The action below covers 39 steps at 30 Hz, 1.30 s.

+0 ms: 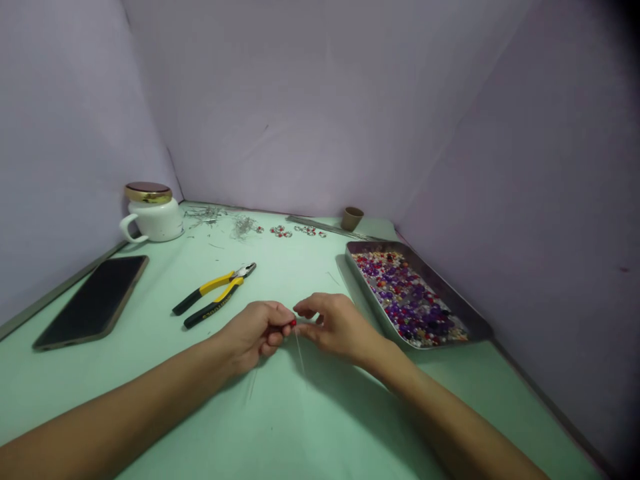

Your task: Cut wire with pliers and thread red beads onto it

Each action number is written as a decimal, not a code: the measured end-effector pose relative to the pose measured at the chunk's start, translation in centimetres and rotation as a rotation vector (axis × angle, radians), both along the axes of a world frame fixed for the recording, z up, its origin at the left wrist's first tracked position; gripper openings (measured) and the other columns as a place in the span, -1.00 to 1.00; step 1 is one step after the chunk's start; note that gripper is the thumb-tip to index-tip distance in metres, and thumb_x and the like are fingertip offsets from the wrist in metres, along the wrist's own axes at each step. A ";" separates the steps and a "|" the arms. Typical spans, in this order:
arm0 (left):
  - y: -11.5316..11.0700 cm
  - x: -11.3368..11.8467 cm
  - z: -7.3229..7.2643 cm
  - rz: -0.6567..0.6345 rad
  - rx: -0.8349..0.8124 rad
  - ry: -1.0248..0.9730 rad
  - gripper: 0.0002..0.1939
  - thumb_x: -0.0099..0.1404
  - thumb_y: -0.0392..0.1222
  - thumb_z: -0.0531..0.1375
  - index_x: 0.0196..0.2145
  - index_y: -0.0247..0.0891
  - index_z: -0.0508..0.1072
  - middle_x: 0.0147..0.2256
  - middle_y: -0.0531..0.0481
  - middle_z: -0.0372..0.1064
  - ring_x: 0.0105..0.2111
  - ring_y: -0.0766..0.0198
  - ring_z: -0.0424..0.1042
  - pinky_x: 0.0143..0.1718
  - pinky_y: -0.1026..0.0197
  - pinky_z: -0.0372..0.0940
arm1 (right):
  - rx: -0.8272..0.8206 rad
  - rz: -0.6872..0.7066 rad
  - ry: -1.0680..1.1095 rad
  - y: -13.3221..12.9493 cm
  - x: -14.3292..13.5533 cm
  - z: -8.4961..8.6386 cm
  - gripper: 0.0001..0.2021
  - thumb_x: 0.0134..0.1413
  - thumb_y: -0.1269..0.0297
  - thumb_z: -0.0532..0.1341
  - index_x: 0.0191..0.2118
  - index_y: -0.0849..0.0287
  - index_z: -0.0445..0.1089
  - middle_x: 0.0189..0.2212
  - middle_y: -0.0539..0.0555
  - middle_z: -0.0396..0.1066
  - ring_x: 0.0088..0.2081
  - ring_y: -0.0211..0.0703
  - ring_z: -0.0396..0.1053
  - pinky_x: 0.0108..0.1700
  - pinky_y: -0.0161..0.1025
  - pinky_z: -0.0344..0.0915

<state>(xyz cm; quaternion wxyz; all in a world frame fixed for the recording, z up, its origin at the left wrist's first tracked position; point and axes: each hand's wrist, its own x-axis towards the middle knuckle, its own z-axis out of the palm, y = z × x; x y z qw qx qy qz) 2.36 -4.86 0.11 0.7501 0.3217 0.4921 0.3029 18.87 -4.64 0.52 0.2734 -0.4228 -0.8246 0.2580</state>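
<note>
Between the thumb and forefinger of my left hand (260, 331) a small red bead (293, 323) is pinched. A thin, pale wire (300, 352) hangs down from beside the bead, and more thin strands show under my left hand. My right hand (337, 325) is just to the right of the bead, thumb and forefinger apart with a gap between them. Whether its thumb touches the wire I cannot tell. Yellow-and-black pliers (215, 293) lie with handles spread, left of and beyond my left hand.
A metal tray (440, 283) of mixed beads stands at right. Beaded wire pieces (283, 231) and tangled wire scraps (243, 227) lie at the back, near long rods (325, 225) and a small brown cup (352, 218). A phone (95, 300) and lidded white mug (156, 219) are left.
</note>
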 end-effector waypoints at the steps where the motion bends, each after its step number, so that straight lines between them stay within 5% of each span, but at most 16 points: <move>1: -0.1 0.0 -0.1 0.004 0.025 0.008 -0.94 -0.03 -0.35 0.13 -0.60 -0.33 0.28 -0.67 0.11 0.21 -0.76 0.57 0.01 -0.78 0.46 -0.18 | -0.015 -0.007 0.031 0.0 0.0 -0.2 -0.75 -0.15 0.34 0.27 -0.24 0.16 0.45 -0.41 0.10 0.44 -0.44 -0.17 0.32 -0.40 -0.23 0.15; 11: -0.1 0.2 -0.2 0.025 0.192 0.047 -0.87 0.03 -0.24 0.17 -0.58 -0.33 0.31 -0.67 0.13 0.21 -0.76 0.56 -0.02 -0.75 0.42 -0.17 | -0.089 -0.116 0.129 -0.3 -0.6 -0.2 -0.84 -0.14 0.50 0.18 -0.36 0.19 0.43 -0.48 0.02 0.44 -0.53 -0.32 0.26 -0.48 -0.35 0.16; 23: -0.1 0.1 0.0 0.020 0.556 0.318 -0.86 0.07 -0.23 0.13 -0.58 -0.32 0.39 -0.66 0.14 0.20 -0.73 0.54 -0.07 -0.71 0.38 -0.16 | 0.083 -0.070 0.252 0.1 -0.5 -1.0 -0.89 -0.13 0.48 0.20 -0.42 0.19 0.44 -0.52 0.02 0.44 -0.52 -0.31 0.27 -0.47 -0.35 0.17; 31: -0.2 0.3 0.1 0.121 0.475 0.272 -0.93 0.01 -0.25 0.15 -0.51 -0.31 0.38 -0.63 0.13 0.24 -0.76 0.56 -0.07 -0.74 0.40 -0.16 | 0.117 -0.166 0.235 0.0 -0.7 -0.9 -0.94 -0.11 0.40 0.23 -0.41 0.20 0.41 -0.55 0.02 0.40 -0.55 -0.30 0.26 -0.48 -0.33 0.21; 35: 0.1 0.1 0.6 0.164 0.355 0.167 -0.97 0.00 -0.31 0.15 -0.52 -0.32 0.33 -0.63 0.14 0.22 -0.77 0.59 -0.11 -0.76 0.42 -0.25 | 0.362 -0.202 0.284 -0.5 -0.9 -0.1 -0.87 -0.10 0.44 0.20 -0.33 0.21 0.37 -0.37 0.11 0.39 -0.29 -0.18 0.33 -0.24 -0.22 0.26; 39: 0.6 -0.3 0.4 0.139 0.201 0.053 -0.96 0.01 -0.35 0.13 -0.55 -0.34 0.30 -0.63 0.12 0.21 -0.78 0.61 -0.16 -0.77 0.42 -0.31 | 0.470 -0.239 0.205 -1.5 -1.3 0.1 -0.91 0.00 0.38 0.12 -0.41 0.22 0.37 -0.48 0.08 0.38 -0.43 -0.25 0.29 -0.36 -0.29 0.22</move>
